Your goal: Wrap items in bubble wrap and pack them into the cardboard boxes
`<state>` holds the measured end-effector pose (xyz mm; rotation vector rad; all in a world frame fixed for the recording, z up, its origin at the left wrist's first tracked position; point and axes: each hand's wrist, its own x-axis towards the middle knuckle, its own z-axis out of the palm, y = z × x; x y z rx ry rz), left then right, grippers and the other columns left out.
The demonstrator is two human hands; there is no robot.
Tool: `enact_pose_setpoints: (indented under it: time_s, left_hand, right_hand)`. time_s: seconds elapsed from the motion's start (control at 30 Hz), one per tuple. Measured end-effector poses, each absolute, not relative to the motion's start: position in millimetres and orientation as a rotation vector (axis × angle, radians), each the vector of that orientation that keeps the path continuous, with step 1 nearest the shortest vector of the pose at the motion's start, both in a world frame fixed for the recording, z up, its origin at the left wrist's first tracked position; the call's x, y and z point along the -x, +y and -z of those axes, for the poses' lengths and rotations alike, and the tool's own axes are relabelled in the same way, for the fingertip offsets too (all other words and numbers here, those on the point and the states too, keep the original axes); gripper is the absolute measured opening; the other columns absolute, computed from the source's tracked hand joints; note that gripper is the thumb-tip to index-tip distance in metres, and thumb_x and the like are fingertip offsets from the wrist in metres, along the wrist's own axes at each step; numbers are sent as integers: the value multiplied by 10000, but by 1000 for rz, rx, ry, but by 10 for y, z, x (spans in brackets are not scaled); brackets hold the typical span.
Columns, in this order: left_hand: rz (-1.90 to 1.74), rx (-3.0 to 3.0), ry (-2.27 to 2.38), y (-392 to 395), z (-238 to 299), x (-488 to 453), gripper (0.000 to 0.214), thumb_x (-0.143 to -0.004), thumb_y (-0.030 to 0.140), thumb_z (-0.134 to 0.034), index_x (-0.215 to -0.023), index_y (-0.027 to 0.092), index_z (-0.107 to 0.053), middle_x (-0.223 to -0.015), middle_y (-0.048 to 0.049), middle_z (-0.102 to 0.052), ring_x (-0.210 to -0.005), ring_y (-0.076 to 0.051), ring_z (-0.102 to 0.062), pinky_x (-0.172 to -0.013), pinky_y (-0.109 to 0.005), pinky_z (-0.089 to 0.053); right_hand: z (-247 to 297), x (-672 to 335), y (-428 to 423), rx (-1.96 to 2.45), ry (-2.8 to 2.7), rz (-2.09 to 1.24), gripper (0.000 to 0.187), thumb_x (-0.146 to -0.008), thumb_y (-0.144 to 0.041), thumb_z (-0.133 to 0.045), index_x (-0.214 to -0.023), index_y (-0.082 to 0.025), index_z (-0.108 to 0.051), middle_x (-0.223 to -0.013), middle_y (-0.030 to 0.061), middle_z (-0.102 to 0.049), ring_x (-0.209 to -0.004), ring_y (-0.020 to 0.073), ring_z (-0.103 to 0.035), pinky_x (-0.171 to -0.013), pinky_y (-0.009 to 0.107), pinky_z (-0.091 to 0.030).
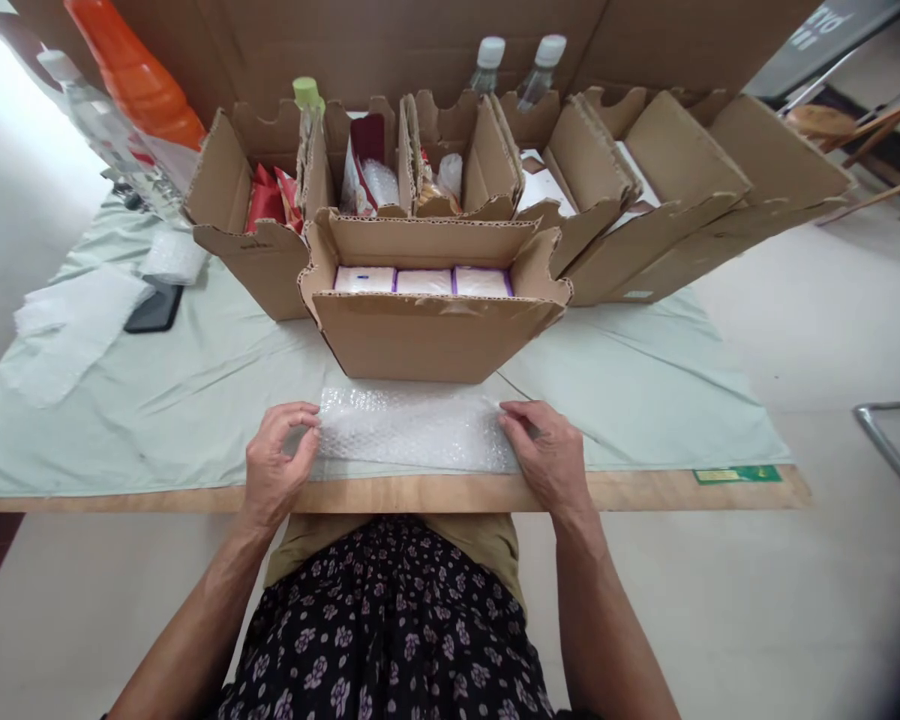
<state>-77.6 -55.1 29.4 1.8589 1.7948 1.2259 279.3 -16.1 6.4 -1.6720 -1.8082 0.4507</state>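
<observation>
A sheet of clear bubble wrap point(414, 428) lies flat on the pale green cloth near the table's front edge. My left hand point(274, 465) pinches its left end between thumb and fingers. My right hand point(546, 455) rests on its right end, fingers curled over the edge. Just beyond the wrap stands an open cardboard box point(431, 335) holding three white packets with purple edges point(422, 281) side by side.
Behind stand more open cardboard boxes point(266, 260) with red packets and wrapped goods, and empty ones at the right point(682, 190). Bottles point(487, 65) rise at the back. A black phone point(154, 306) and loose bubble wrap point(71, 320) lie at the left. The wooden table edge point(645, 490) runs along the front.
</observation>
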Motion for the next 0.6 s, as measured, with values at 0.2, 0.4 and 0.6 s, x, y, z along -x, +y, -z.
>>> enact_pose_setpoints:
  time_s: [0.2, 0.4, 0.6]
  left_hand:
    - [-1342, -1840, 1506, -661, -320, 856, 61, -994, 195, -576, -963, 242, -600, -1095, -73, -778, -1119, -234, -699, -1010, -452, -546]
    - [-1231, -1805, 1384, -809, -355, 927, 114, -1015, 168, -529, -950, 250, -574, -1128, -87, -798, -1305, -245, -639, -1096, -488, -520]
    - [-861, -1729, 1470, -1118, -331, 1010, 559, -939, 210, -597, -1479, 240, -456, -1224, -111, -770, -1343, -266, -641, -1135, -509, -517]
  right_hand:
    - [-139, -2781, -224, 1526, -1889, -575, 585, -895, -454, -680, -1435, -246, -592, -1429, 124, -662, -1326, 331, -600, -1073, 536, -505]
    - [-350, -2788, -349, 1320, -2045, -822, 195, -957, -367, -603, -988, -295, -782, -947, 47, -786, -1024, 281, -714, -972, 515, -551]
    - [-527, -2917, -650, 1096, -2110, -977, 185, -965, -291, -611, -952, -330, -792, -1081, 33, -807, -1126, 265, -730, -990, 494, -586]
